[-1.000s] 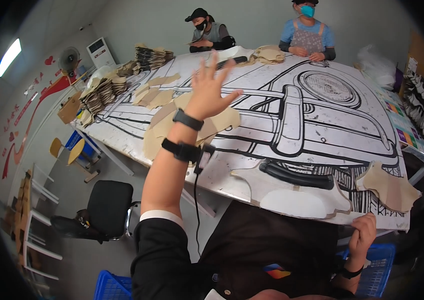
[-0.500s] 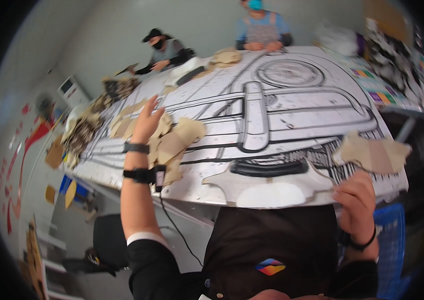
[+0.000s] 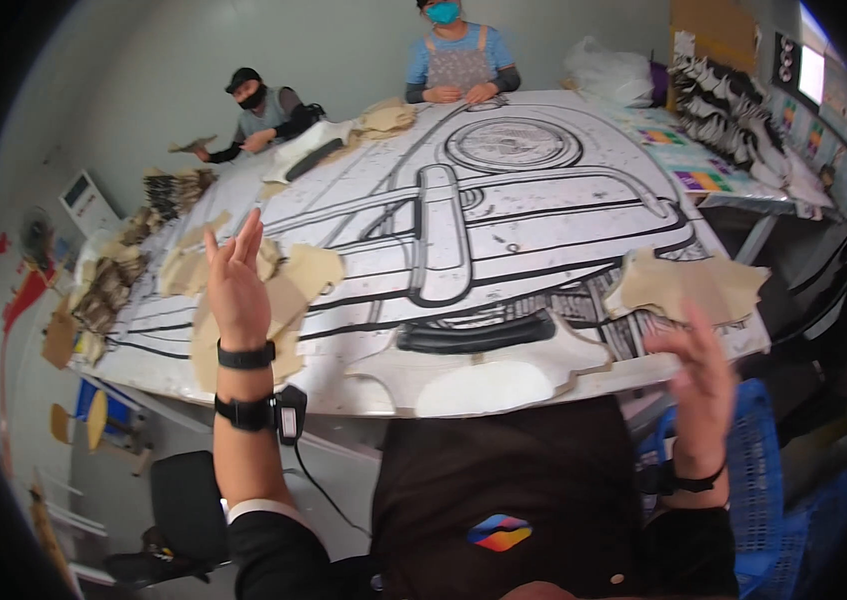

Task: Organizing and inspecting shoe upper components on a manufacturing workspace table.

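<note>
Hanging from the left wrist's strap, a black cable (image 3: 324, 490) drops past the near edge of the worktop (image 3: 564, 220); I'd worry that a wide sweep could snag it there. Along that same edge lies a white shaped board (image 3: 379, 365) with a black bar (image 3: 479, 333), and a bump from the body might shove it off. The left hand (image 3: 238, 300) is raised with fingers parted, grasping nothing I can see. Overlapping beige pieces (image 3: 294, 290) lie behind and beside it, toward the left of the near edge; a careless brush could scatter them. The right hand (image 3: 696, 360), blurred, looks loose and unoccupied; a single beige piece (image 3: 674, 285) lies just beyond it by the near right corner, though contact is unclear. Two co-workers (image 3: 459, 60) are at the far edge.
</note>
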The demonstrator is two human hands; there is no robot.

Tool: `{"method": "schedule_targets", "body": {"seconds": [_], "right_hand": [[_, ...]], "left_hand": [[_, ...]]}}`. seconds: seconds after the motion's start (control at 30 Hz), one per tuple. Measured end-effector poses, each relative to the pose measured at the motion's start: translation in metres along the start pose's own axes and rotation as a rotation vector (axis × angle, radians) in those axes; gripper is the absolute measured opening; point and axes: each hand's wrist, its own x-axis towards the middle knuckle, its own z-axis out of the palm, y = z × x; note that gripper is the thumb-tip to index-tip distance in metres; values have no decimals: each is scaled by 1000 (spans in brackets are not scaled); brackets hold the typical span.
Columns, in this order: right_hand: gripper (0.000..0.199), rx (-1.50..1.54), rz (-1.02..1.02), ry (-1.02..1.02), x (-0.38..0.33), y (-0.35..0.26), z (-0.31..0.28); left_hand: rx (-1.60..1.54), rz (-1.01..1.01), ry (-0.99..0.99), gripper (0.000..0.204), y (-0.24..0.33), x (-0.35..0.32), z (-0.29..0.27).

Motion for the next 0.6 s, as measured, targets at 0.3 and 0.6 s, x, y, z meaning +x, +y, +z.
{"method": "schedule_targets", "body": {"seconds": [0.3,0.6], "right_hand": [[76,71,-176,314,-35,20,-85],[82,-82,-93,466,-64,15,-120]], "left_hand": [[249,-10,-921,63,-2,-135,162],[-28,222,208,73,34,-100,53]]}}
